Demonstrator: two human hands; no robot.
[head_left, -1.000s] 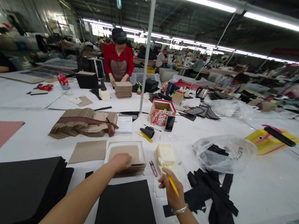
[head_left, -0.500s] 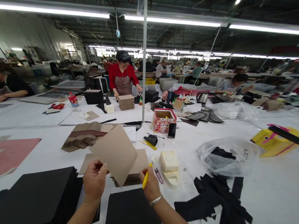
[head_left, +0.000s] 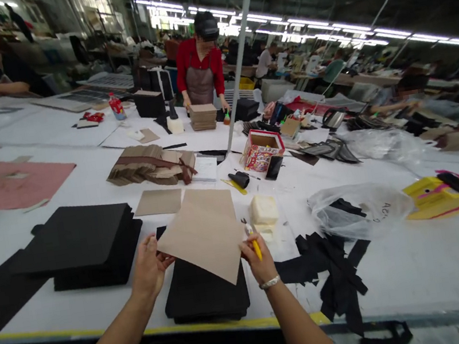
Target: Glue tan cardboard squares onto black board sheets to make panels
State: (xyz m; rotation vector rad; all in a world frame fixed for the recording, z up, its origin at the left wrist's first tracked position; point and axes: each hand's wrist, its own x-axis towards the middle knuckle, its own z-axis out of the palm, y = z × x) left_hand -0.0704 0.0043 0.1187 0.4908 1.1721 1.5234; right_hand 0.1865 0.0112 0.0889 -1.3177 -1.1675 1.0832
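Observation:
My left hand (head_left: 153, 265) pinches the left corner of a grey-brown cardboard sheet (head_left: 205, 237), held tilted over a stack of black boards (head_left: 206, 298). At the sheet's right edge, my right hand (head_left: 259, 257) has its fingers closed round a slim yellow-handled tool (head_left: 257, 248) and also touches the cardboard. The tool's pale tip is too small to make out. Behind the held sheet lies more cardboard (head_left: 211, 197), partly covered by it. A larger stack of black boards (head_left: 83, 236) stands left of my left hand. Beyond my right hand is a cream-coloured block-like container (head_left: 264, 210).
Black fabric strips (head_left: 336, 271) and a clear plastic bag (head_left: 358, 212) lie to the right. Cardboard pieces (head_left: 146, 168), a red patterned box (head_left: 261, 149) and a pole (head_left: 239, 54) stand ahead. A co-worker in red (head_left: 200, 72) is across the table.
The cardboard sheet has come down and nearer, over the black stack. My right hand has moved from beside the cardboard pile to the sheet's right edge. The view has tilted downward.

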